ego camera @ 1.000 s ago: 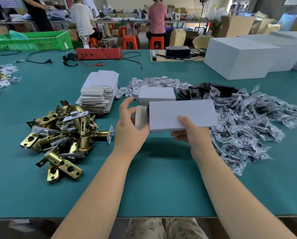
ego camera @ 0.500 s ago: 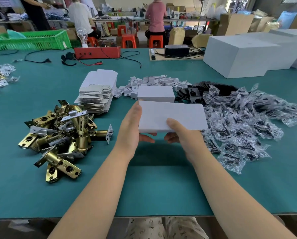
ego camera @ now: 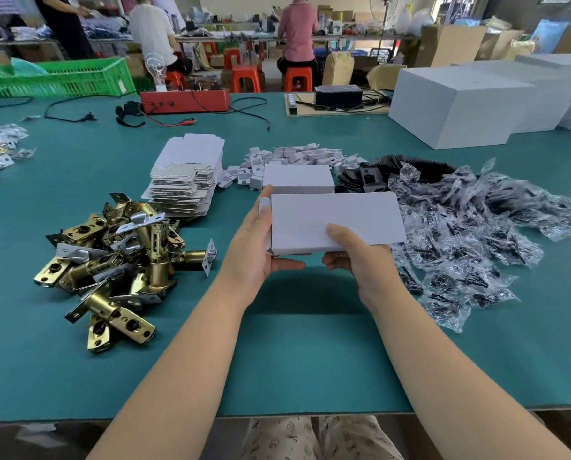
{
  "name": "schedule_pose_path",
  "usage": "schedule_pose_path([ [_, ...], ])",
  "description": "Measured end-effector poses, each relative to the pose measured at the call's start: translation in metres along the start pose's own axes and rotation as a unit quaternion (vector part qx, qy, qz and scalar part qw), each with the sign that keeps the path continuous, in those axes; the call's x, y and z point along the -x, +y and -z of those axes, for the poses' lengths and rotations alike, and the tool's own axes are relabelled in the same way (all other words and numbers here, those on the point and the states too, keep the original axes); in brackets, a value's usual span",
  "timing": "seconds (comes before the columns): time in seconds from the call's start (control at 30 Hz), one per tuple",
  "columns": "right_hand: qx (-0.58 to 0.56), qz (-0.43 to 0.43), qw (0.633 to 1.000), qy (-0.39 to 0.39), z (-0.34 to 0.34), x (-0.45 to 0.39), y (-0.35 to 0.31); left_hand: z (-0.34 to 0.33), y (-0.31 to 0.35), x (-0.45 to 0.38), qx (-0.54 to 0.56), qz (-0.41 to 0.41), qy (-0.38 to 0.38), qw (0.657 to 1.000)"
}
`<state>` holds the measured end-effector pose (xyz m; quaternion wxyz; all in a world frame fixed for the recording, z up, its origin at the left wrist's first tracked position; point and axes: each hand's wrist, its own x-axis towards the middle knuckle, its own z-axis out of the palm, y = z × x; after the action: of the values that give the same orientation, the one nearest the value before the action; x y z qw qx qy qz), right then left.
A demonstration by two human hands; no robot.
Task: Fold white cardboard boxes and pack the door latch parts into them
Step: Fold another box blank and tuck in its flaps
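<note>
Both hands hold a white cardboard box (ego camera: 337, 220) above the green table (ego camera: 294, 360). My left hand (ego camera: 254, 247) grips its left end, fingers against the end flap and thumb underneath. My right hand (ego camera: 357, 257) grips the near edge, thumb on top and fingers below. A closed white box (ego camera: 298, 179) lies just behind it. A heap of brass door latches (ego camera: 118, 257) lies to the left, and a stack of flat box blanks (ego camera: 188, 175) stands behind the heap.
Clear bags of small dark parts (ego camera: 476, 234) spread on the right. Small white cardboard pieces (ego camera: 294, 156) and black plates (ego camera: 370, 177) lie behind the boxes. Large white cartons (ego camera: 459, 104), a red device (ego camera: 184, 101) and a green crate (ego camera: 55, 78) stand at the far edge.
My left hand has pushed the box's left end flap shut, and the box has come slightly lower and nearer to me. The right hand keeps its hold.
</note>
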<state>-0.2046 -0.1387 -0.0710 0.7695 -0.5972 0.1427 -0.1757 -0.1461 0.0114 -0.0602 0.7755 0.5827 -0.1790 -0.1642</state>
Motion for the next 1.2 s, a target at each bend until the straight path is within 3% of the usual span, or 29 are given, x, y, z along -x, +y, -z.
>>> schedule_pose_path([
  [0.23, 0.073, 0.016, 0.996, -0.048, -0.002, 0.004, 0.005, 0.003, -0.005, 0.001, -0.045, -0.046, 0.021, 0.998],
  [0.37, 0.106, 0.005, 0.993, -0.046, -0.001, 0.004, 0.006, 0.008, -0.008, 0.000, -0.156, -0.049, 0.017, 0.986],
  [0.5, 0.153, -0.021, 0.988, -0.032, 0.002, 0.002, 0.009, 0.014, -0.012, 0.000, -0.310, -0.049, 0.015, 0.949],
  [0.6, 0.162, -0.020, 0.986, -0.028, 0.002, 0.000, 0.011, 0.017, -0.017, -0.002, -0.357, -0.043, 0.033, 0.933],
  [0.67, 0.123, -0.004, 0.992, -0.030, 0.001, -0.001, 0.009, 0.015, -0.018, -0.004, -0.324, -0.036, 0.038, 0.945],
  [0.8, 0.095, 0.062, 0.993, -0.031, -0.005, 0.001, 0.006, 0.004, -0.015, -0.008, -0.112, -0.009, 0.067, 0.991],
  [0.9, 0.064, 0.140, 0.987, -0.039, -0.006, 0.004, 0.000, 0.001, -0.012, -0.011, -0.023, 0.003, 0.128, 0.991],
  [0.97, 0.136, 0.211, 0.968, -0.026, -0.006, 0.006, -0.003, 0.003, -0.009, -0.011, 0.026, 0.022, 0.158, 0.987],
  [1.03, 0.206, 0.268, 0.941, 0.016, -0.006, 0.007, 0.000, 0.006, -0.008, -0.009, 0.020, 0.028, 0.134, 0.990],
  [1.2, 0.262, 0.333, 0.894, 0.144, -0.003, 0.004, -0.001, 0.006, -0.010, -0.002, -0.136, 0.000, 0.051, 0.989],
])
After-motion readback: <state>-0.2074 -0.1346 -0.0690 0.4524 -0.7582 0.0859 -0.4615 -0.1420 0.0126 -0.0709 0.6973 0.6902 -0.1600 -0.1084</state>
